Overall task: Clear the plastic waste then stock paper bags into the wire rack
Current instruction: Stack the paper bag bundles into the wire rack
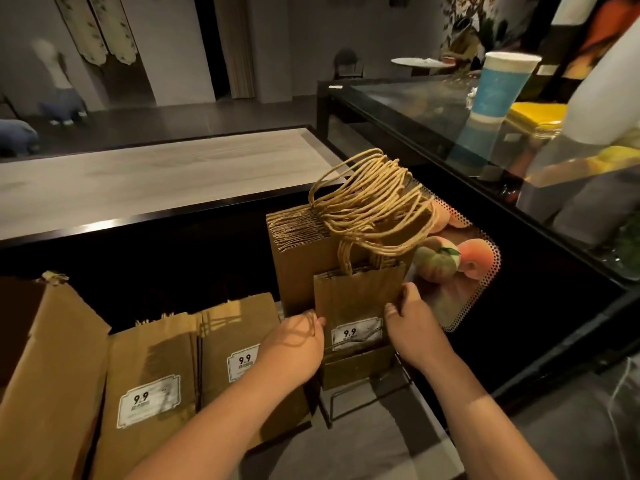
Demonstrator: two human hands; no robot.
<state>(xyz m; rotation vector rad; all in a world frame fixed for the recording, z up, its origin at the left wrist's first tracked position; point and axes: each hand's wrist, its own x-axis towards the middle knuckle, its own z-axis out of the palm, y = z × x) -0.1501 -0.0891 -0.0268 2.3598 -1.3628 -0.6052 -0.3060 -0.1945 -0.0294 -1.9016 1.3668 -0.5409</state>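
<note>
A small stack of brown paper bags point(356, 299) with a 9.9 label stands in the black wire rack point(367, 393). My left hand point(294, 344) holds the stack's left edge, and my right hand point(412, 317) grips its right edge with the thumb in front. Behind it stands a taller stack of brown bags point(301, 261) whose twisted paper handles point(370, 206) fan out on top. More labelled bags point(152, 382) lean in a row to the left.
A cardboard box point(45, 358) stands at the far left. A printed fruit panel with a perforated edge point(464, 285) is right of the rack. A glass counter point(450, 133) with a blue cup point(498, 88) rises at the right, a pale wooden counter point(156, 181) behind.
</note>
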